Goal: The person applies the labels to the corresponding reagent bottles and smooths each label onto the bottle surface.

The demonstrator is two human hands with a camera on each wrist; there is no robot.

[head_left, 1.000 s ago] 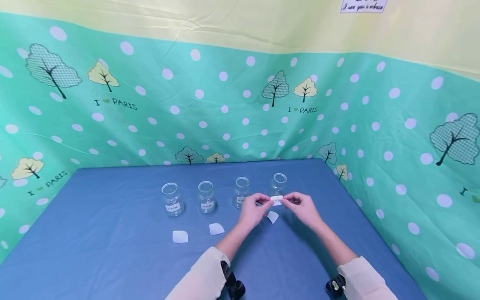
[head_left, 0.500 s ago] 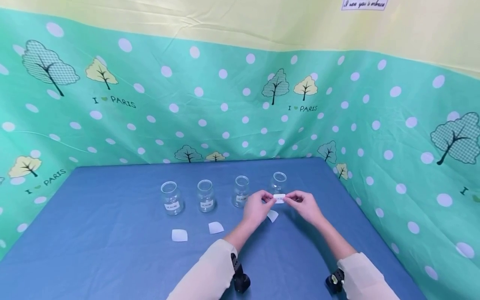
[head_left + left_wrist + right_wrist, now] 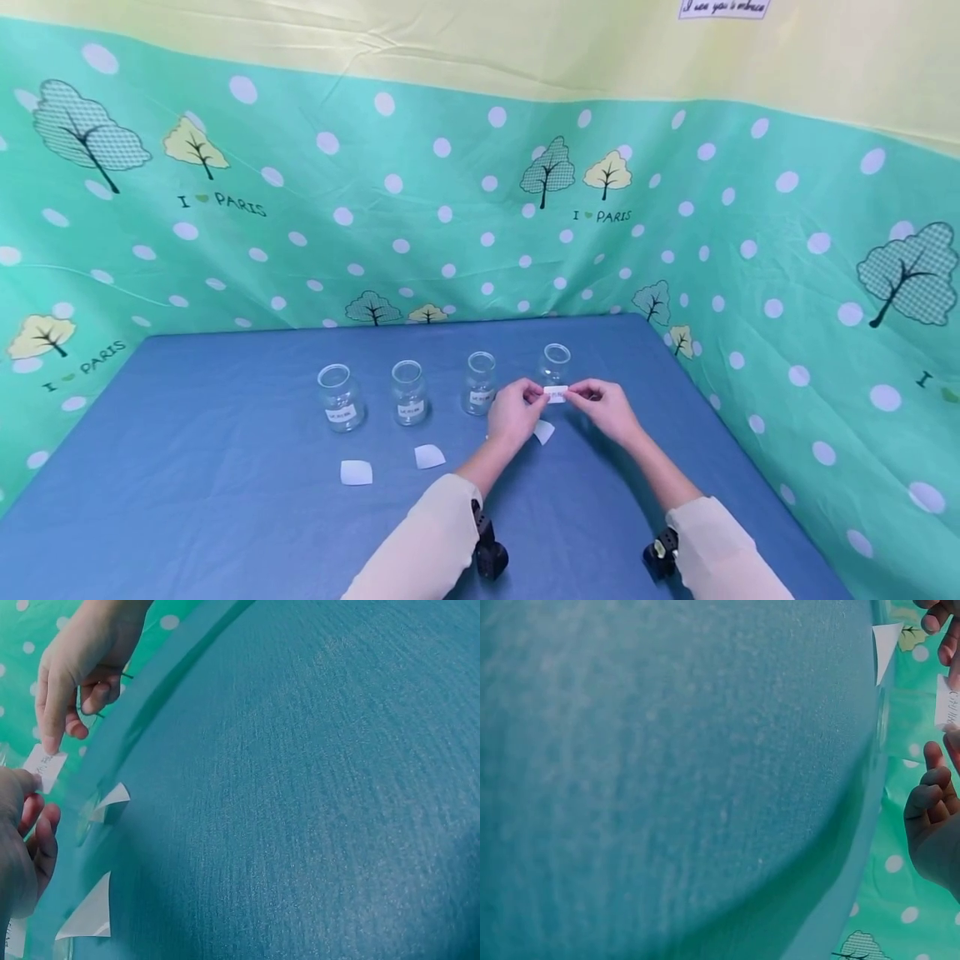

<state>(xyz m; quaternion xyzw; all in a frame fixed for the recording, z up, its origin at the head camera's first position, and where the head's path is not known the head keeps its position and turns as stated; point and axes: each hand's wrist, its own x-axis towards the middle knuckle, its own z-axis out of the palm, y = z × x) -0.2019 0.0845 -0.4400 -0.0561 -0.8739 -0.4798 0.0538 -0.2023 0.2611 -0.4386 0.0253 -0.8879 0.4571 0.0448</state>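
Note:
Between my two hands is a small white label [image 3: 555, 394] with dark writing. My left hand [image 3: 516, 414] pinches its left end with thumb and finger, and my right hand [image 3: 609, 410] pinches its right end. The label is in front of the rightmost glass jar [image 3: 556, 358], hiding part of its side; whether it touches the glass I cannot tell. In the left wrist view the label [image 3: 46, 769] stretches between the fingertips of both hands. The right wrist view catches the label [image 3: 946, 705] at its right edge, with the right hand [image 3: 937, 825] below.
A third jar [image 3: 481, 379], a second jar [image 3: 408, 387] and a left jar [image 3: 340, 396] stand in a row, each bearing a white label. White paper pieces lie in front: one left [image 3: 356, 472], one middle [image 3: 430, 457], one near the hands [image 3: 544, 432]. A blue cloth covers the table [image 3: 225, 483].
Both hands have risen slightly with the label, which now faces the camera more squarely and sits straighter before the rightmost jar. The left forearm has shifted a little right. The jars stay put.

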